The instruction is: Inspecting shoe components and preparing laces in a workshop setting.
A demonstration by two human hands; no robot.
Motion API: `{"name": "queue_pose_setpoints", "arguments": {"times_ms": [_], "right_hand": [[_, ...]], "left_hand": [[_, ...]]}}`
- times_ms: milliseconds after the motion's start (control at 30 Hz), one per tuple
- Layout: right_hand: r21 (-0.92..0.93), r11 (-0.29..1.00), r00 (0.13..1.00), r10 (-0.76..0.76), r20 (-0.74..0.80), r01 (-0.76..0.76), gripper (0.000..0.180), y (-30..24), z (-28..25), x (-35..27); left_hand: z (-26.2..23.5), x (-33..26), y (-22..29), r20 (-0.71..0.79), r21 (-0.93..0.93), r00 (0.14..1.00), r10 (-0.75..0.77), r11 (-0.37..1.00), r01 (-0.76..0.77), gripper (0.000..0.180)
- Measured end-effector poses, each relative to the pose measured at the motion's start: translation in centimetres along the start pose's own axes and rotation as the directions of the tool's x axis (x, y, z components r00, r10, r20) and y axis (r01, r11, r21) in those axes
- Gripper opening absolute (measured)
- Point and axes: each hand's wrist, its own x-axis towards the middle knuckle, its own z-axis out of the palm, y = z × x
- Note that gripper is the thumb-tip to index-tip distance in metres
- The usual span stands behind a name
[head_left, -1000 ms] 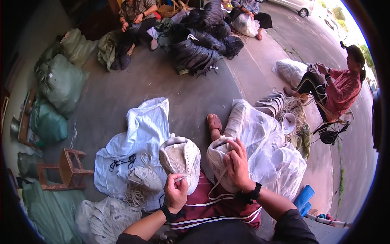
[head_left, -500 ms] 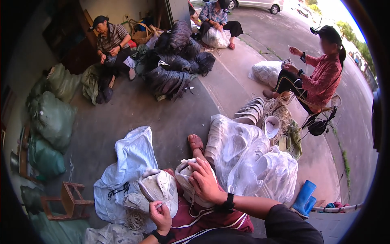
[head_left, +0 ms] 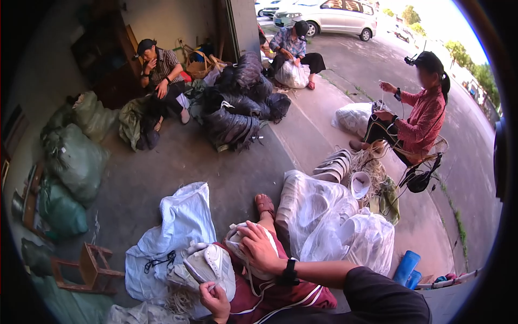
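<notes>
With the left hand (head_left: 216, 303), pinched, seemingly, a pale lace (head_left: 214, 287) at the near end of the left shoe (head_left: 208, 262). With the right hand (head_left: 261, 250), covered the right shoe (head_left: 234, 241); could not tell whether gripping. Had both side by side over maroon trousers (head_left: 302, 294). Probably risked losing the lace through a slack pinch, or tipping the left shoe by overpulling.

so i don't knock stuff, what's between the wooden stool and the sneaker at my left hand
The head view shows a white cloth sack there, with a black cord and another pale sneaker on it.
</notes>
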Motion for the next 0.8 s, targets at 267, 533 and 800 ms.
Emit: {"name": "queue_pose_setpoints", "arguments": {"times_ms": [267, 533, 800], "right_hand": [[-0.179, 0.983, 0.999, 0.032, 0.032, -0.026, 0.019, -4.0, -0.4, -2.0], [-0.193, 0.972, 0.988, 0.121, -0.093, -0.137, 0.019, -2.0, -2.3, -3.2], [-0.141, 0.978, 0.984, 0.141, -0.109, -0.156, 0.018, -0.8, -2.2, -3.3]], "left_hand": [[-1.4, -0.5, -1.6, 0.032, -0.067, 0.999, 0.017, 0.998, -0.015, 0.017], [-1.5, -0.5, -1.7, 0.009, -0.118, 0.998, 0.059, 0.991, -0.057, 0.018], [-1.9, -0.7, 0.0, 0.109, -0.044, 0.994, -0.028, 0.999, 0.032, 0.021]]}}
